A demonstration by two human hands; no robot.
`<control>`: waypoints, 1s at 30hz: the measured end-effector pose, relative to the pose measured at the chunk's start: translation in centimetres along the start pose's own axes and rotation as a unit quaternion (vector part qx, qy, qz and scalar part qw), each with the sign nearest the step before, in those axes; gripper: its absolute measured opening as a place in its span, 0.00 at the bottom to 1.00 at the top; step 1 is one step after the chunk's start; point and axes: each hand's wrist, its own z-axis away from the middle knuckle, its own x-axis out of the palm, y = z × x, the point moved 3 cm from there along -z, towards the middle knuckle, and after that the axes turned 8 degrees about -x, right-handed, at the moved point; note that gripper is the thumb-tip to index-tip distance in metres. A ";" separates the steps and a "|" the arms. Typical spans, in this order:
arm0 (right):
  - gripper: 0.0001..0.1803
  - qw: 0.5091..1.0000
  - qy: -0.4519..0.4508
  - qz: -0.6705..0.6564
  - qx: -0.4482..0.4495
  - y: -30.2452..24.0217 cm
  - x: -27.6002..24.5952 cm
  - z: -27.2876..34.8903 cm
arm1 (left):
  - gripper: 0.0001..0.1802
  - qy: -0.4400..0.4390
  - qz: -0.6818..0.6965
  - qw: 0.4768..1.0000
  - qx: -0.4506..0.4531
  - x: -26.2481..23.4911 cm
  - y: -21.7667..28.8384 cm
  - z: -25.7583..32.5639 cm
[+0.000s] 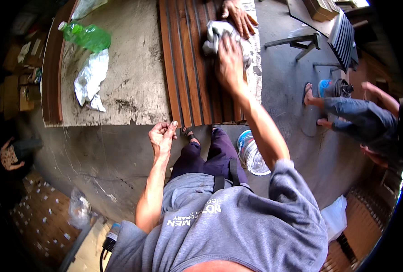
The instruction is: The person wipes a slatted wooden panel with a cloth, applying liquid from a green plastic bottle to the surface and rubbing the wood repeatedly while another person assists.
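A dark brown slatted wood panel (pixel 188 68) with black grooves lies lengthwise on a worn, pale tabletop (pixel 138 59). My right hand (pixel 231 63) reaches out over the panel's right part and presses a crumpled grey-white cloth (pixel 216 30) onto the slats. At the panel's near left corner is my left hand (pixel 163 137), fingers curled and thumb tip against the edge. Whether it pinches the corner is hidden. Just beyond the cloth, another person's hand (pixel 238 17) rests at the panel's right side.
A green plastic bottle (pixel 91 38) lies at the table's left, beside a crumpled white cloth (pixel 92 79). Along the left edge runs a brown strip (pixel 53 68). A bucket (pixel 254 154) stands on the floor by my legs. To the right are a metal stand (pixel 296 43) and another person (pixel 360 115).
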 end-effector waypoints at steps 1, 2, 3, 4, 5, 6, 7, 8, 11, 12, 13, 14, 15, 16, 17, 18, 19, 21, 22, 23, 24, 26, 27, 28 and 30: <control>0.35 0.998 -0.003 -0.025 -0.050 -2.4 -1.7 1.8 | 0.14 0.005 0.010 1.000 0.002 0.0 0.1 0.0; 0.34 0.997 -0.074 -0.023 -0.014 -4.6 -3.1 4.4 | 0.14 -0.007 0.010 1.000 0.005 0.1 0.2 -0.1; 0.31 0.989 -0.148 -0.017 0.018 -6.9 -5.0 7.3 | 0.14 -0.009 0.017 1.000 -0.007 0.3 0.0 0.0; 0.30 0.988 -0.155 -0.014 -0.001 -8.3 -6.3 9.5 | 0.14 -0.007 0.028 0.999 -0.016 0.3 0.0 0.0; 0.29 0.975 -0.221 -0.010 0.034 -9.0 -7.3 11.4 | 0.14 -0.005 0.042 0.999 -0.025 0.3 -0.1 0.2; 0.30 0.974 -0.224 -0.021 0.029 -8.3 -7.1 11.9 | 0.15 -0.003 0.043 0.999 -0.022 0.4 -0.1 0.3; 0.30 0.974 -0.224 -0.031 0.033 -7.1 -6.4 11.5 | 0.15 -0.017 0.059 0.998 -0.014 0.6 0.0 0.4; 0.31 0.975 -0.219 -0.026 0.016 -5.3 -4.7 10.1 | 0.15 -0.019 0.067 0.998 -0.008 0.6 0.1 0.4; 0.31 0.991 -0.125 0.035 -0.024 2.0 3.3 1.5 | 0.16 -0.001 0.057 0.998 -0.020 0.6 0.1 0.4; 0.31 0.992 -0.126 0.027 0.004 4.2 6.4 -1.8 | 0.16 0.008 0.043 0.999 -0.015 0.5 0.1 0.3; 0.31 0.997 -0.067 0.039 -0.022 5.3 8.5 -4.6 | 0.16 0.019 0.028 0.999 -0.021 0.4 0.1 0.4; 0.31 0.993 -0.100 0.060 0.021 5.8 10.7 -6.9 | 0.16 0.030 0.020 0.999 -0.033 0.4 0.0 0.3; 0.32 0.993 -0.068 0.092 0.011 5.2 11.5 -8.4 | 0.16 0.029 0.027 0.999 -0.015 0.3 0.1 0.3; 0.31 0.995 -0.079 0.060 0.013 3.9 11.2 -8.2 | 0.16 0.028 0.030 0.999 -0.011 0.4 0.2 0.3; 0.31 0.998 -0.056 0.017 0.010 2.2 10.4 -8.0 | 0.16 0.032 0.033 0.999 -0.008 0.3 0.2 0.3; 0.30 0.989 0.002 -0.139 -0.052 -0.6 8.4 -5.9 | 0.15 0.025 0.045 0.999 -0.004 0.4 0.2 0.3; 0.31 0.978 -0.008 -0.165 -0.130 -3.1 6.9 -4.3 | 0.15 0.022 0.053 0.998 0.011 0.4 0.2 0.3; 0.29 0.959 -0.222 -0.133 -0.119 -6.2 4.7 0.1 | 0.15 0.021 0.063 0.998 -0.020 0.5 0.0 0.4; 0.26 0.948 -0.254 -0.147 -0.121 -5.9 4.5 0.8 | 0.15 0.033 0.056 0.997 -0.032 0.5 -0.1 0.5; 0.27 0.953 -0.245 -0.114 -0.139 -5.3 4.5 0.9 | 0.15 0.031 0.062 0.997 -0.033 0.6 -0.2 0.6; 0.27 0.957 -0.231 -0.108 -0.142 -3.8 5.6 -0.3 | 0.14 0.031 0.075 0.997 -0.007 0.6 -0.1 0.7; 0.27 0.977 -0.151 -0.093 -0.118 0.9 9.9 -5.3 | 0.14 0.032 0.084 0.996 0.008 0.8 0.0 0.8; 0.28 0.987 -0.094 -0.083 -0.100 3.0 12.2 -8.0 | 0.14 0.046 0.083 0.995 0.003 0.9 -0.1 0.8; 0.29 0.993 -0.099 -0.036 -0.052 4.8 14.6 -10.3 | 0.14 0.073 0.072 0.994 -0.032 0.8 -0.4 0.8; 0.31 0.997 -0.079 0.019 -0.003 4.5 16.4 -11.8 | 0.14 0.071 0.086 0.994 -0.004 1.1 -0.4 0.9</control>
